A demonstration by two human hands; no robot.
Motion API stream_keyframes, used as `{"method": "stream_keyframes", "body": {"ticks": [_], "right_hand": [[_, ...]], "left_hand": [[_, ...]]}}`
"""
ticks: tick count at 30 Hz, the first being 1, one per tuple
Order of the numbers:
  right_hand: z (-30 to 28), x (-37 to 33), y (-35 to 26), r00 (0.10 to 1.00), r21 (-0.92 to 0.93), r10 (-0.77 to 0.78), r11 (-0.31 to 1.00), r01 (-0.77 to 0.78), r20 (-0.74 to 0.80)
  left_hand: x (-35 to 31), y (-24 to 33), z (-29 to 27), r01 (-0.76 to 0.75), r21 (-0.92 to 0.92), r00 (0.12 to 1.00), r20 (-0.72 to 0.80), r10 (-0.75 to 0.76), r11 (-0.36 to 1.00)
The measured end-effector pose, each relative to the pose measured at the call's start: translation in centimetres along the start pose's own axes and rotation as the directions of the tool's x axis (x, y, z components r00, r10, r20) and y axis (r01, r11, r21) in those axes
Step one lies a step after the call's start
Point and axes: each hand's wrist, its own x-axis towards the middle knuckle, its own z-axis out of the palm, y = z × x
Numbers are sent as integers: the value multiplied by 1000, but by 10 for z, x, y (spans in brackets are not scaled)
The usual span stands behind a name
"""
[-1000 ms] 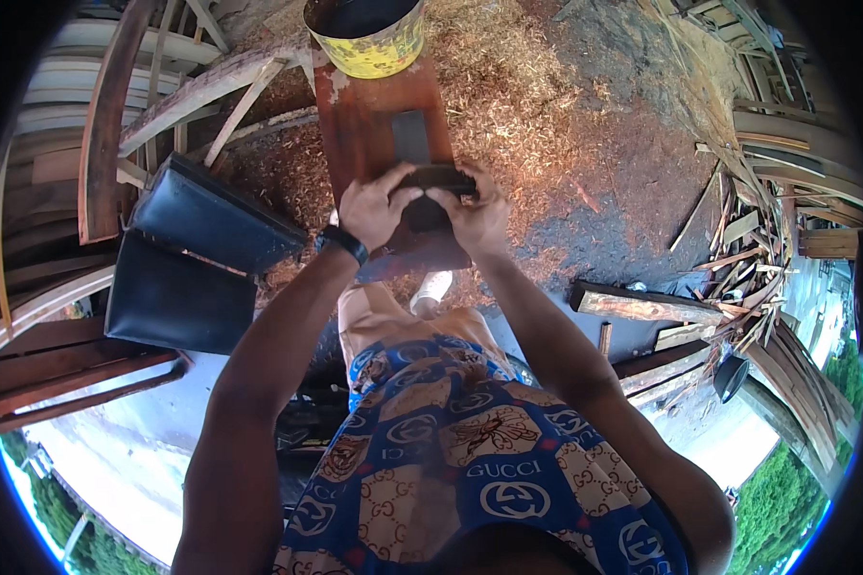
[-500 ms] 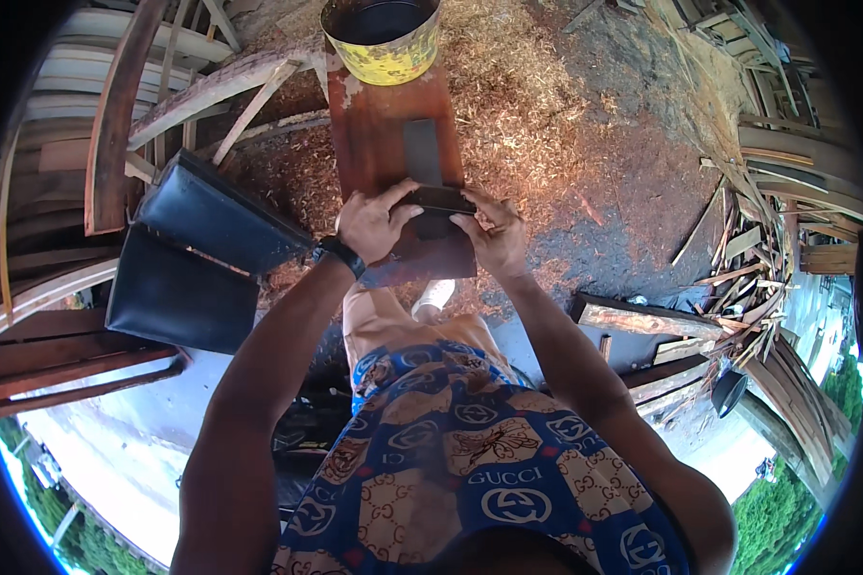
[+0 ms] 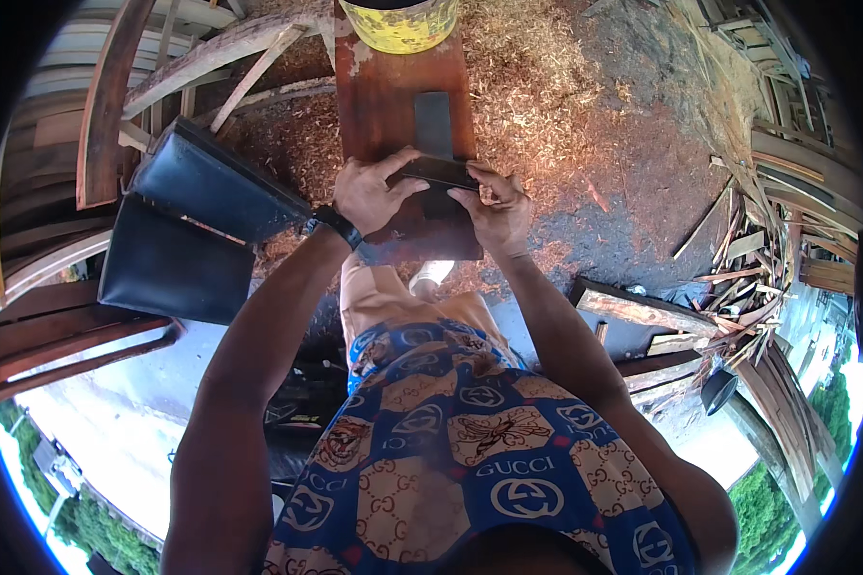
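Both hands hold a dark flat bar [image 3: 443, 172] crosswise over a long grey slab [image 3: 433, 117] that looks like a sharpening stone. My left hand [image 3: 372, 195] grips the bar's left end, with the thumb on the near side and fingers along the far edge. At the right end, my right hand [image 3: 500, 206] pinches it between thumb and fingers. The slab lies lengthwise on a reddish-brown wooden board [image 3: 379, 105], and the bar covers its middle. Whether the bar touches the slab is hard to tell.
A yellow bucket [image 3: 403, 31] stands on the board's far end. Black padded pieces [image 3: 177, 259] are at the left, near leaning planks [image 3: 115, 105]. Wood shavings [image 3: 523, 86] cover the ground beyond; scrap wood [image 3: 738, 278] is piled at the right.
The whole view has shifted, so the board and bucket sit higher in the picture. Both hands keep their grip on the bar, which stays across the slab.
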Motion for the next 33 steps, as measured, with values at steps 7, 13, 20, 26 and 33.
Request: {"method": "stream_keyframes", "body": {"ticks": [7,13,20,26,33], "right_hand": [[27,87,-9,999,86,-2,996,6,-53],[17,4,-10,999,-24,-33,999,33,-14],[42,97,-25,999,45,-23,999,25,-32],[27,8,-16,997,21,-51,999,49,59],[48,98,-14,987,12,-154,988,154,43]], "left_hand": [[84,-15,-36,107,108,994,2,-107,988],[-9,2,7,111,-27,982,-149,-114,993],[73,-14,-29,273,34,958,-104,-268,961],[-14,6,14,250,-80,904,-336,-263,965],[60,-3,-23,338,-75,899,-269,-345,938]]}}
